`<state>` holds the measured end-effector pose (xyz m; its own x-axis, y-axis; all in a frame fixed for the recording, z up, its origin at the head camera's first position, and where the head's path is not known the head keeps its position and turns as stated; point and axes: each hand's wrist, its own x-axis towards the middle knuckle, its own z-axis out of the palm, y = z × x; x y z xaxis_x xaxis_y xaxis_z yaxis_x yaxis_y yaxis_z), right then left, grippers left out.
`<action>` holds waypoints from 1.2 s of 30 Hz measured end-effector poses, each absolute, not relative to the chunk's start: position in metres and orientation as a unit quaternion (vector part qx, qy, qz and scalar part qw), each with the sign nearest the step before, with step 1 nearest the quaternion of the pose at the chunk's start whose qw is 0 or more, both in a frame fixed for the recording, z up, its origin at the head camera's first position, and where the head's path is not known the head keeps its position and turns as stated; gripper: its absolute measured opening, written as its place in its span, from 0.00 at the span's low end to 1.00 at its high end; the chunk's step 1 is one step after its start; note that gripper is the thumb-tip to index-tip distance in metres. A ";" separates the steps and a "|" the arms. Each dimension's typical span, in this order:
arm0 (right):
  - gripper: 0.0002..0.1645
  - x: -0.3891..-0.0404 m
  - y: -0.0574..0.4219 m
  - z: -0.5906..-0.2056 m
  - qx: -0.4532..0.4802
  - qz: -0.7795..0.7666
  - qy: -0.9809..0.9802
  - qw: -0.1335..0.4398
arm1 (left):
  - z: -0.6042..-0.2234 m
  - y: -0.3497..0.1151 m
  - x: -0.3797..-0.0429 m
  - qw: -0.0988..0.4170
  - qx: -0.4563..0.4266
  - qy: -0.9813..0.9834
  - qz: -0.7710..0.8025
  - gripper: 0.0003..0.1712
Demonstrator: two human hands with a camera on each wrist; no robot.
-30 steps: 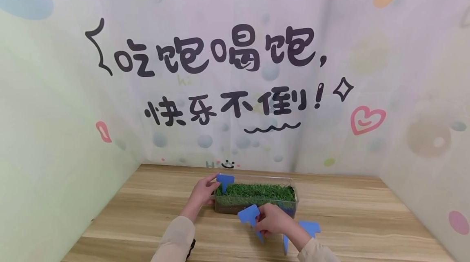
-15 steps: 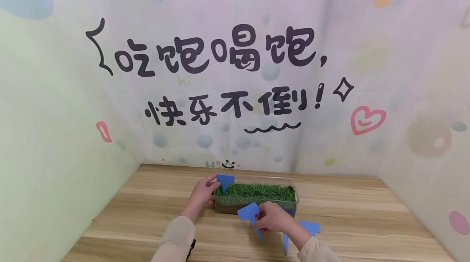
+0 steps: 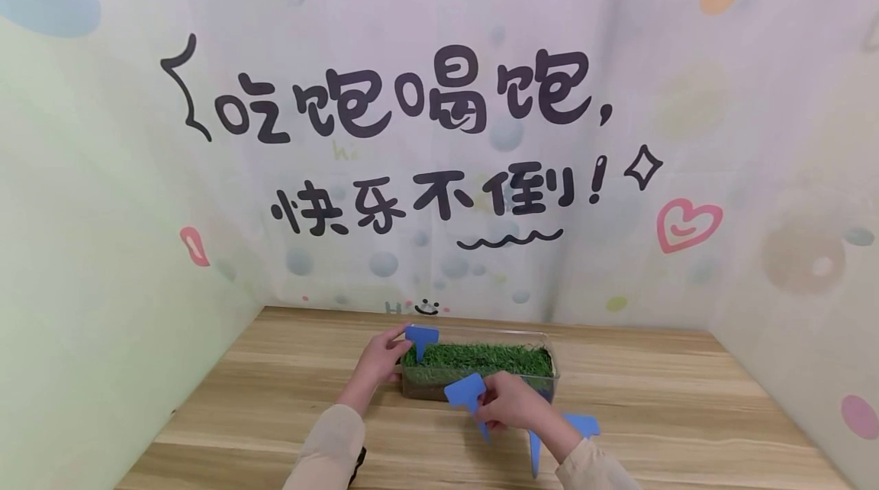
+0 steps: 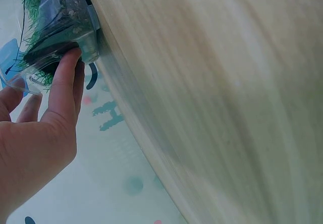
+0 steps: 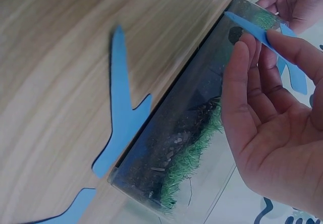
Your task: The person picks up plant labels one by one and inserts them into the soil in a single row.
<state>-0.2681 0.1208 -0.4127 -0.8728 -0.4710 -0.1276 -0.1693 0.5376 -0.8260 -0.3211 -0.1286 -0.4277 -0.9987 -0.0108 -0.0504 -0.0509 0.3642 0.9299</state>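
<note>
My left hand (image 3: 380, 360) holds the left end of a clear plastic planter box (image 3: 446, 391), thumb by the rim and other fingers against the end wall. Green artificial grass (image 3: 481, 359) tops dark soil inside it. A blue T-shaped plant label (image 3: 422, 336) stands in the grass at the left end, near that thumb. In front of the box, my right hand (image 3: 515, 402) pinches another blue plant label (image 3: 467, 392), tilted with its point downward. In the right wrist view, that label (image 5: 260, 35) sits between thumb and fingertips, apart from the grass.
Two more blue plant labels lie on the wooden table (image 3: 659, 398); the right wrist view shows one label (image 5: 121, 123) beside the box and part of another label (image 5: 75, 209). My right arm partly covers them in the head view. Printed curtains (image 3: 384, 261) enclose the table.
My right hand and its plant label have risen slightly toward the box. The left hand, the box and the standing label have stayed in place.
</note>
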 end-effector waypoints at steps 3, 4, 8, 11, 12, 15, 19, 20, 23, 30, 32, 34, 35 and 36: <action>0.07 -0.269 0.121 -0.412 -0.187 -0.446 0.858 0.171 | -0.428 -0.129 -0.322 0.019 -0.017 0.824 0.566 0.27; 0.07 -0.269 0.121 -0.411 -0.186 -0.446 0.859 0.171 | -0.428 -0.129 -0.322 0.019 -0.017 0.823 0.567 0.27; 0.08 -0.269 0.121 -0.409 -0.186 -0.444 0.861 0.166 | -0.428 -0.128 -0.321 0.019 -0.016 0.824 0.566 0.27; 0.08 -0.269 0.120 -0.406 -0.186 -0.441 0.863 0.161 | -0.428 -0.128 -0.321 0.018 -0.016 0.824 0.566 0.27; 0.07 -0.270 0.120 -0.406 -0.187 -0.440 0.864 0.159 | -0.428 -0.128 -0.321 0.018 -0.016 0.824 0.566 0.27; 0.07 -0.271 0.119 -0.404 -0.188 -0.438 0.866 0.153 | -0.429 -0.128 -0.323 0.019 -0.014 0.824 0.566 0.27; 0.06 -0.273 0.117 -0.402 -0.192 -0.443 0.863 0.146 | -0.429 -0.129 -0.322 0.018 -0.012 0.824 0.565 0.27; 0.06 -0.273 0.116 -0.401 -0.194 -0.444 0.863 0.144 | -0.429 -0.129 -0.322 0.018 -0.012 0.824 0.566 0.27; 0.05 -0.275 0.115 -0.399 -0.201 -0.443 0.863 0.137 | -0.428 -0.129 -0.320 0.017 -0.011 0.825 0.565 0.27; 0.06 -0.279 0.113 -0.396 -0.202 -0.427 0.873 0.120 | -0.430 -0.130 -0.321 0.017 -0.008 0.821 0.571 0.27; 0.06 -0.279 0.112 -0.395 -0.200 -0.429 0.873 0.118 | -0.431 -0.131 -0.322 0.020 -0.004 0.821 0.570 0.27; 0.07 -0.279 0.112 -0.393 -0.196 -0.433 0.872 0.119 | -0.431 -0.132 -0.322 0.016 0.001 0.823 0.568 0.27; 0.07 -0.279 0.112 -0.393 -0.194 -0.435 0.871 0.120 | -0.431 -0.132 -0.322 0.016 0.000 0.822 0.569 0.27; 0.07 -0.279 0.111 -0.392 -0.191 -0.437 0.871 0.120 | -0.431 -0.131 -0.322 0.017 -0.002 0.820 0.572 0.27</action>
